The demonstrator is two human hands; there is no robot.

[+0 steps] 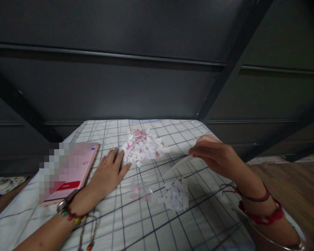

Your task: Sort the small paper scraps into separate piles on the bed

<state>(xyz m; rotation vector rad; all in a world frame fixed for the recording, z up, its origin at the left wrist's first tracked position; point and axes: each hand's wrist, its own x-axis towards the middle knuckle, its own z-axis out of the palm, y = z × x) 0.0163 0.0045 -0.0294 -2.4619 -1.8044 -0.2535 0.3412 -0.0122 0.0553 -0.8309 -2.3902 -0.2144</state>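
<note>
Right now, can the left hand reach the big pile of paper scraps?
Probably yes: the left hand lies on the checked cloth close beside the big pile of paper scraps, and nothing seems between them.

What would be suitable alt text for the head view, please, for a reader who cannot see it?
A person's right hand pinches a thin whitish piece near a small pile of white scraps on a checked cloth. The left hand lies beside a larger pile of white and pink scraps, with a pink-screened device to its left.
</note>
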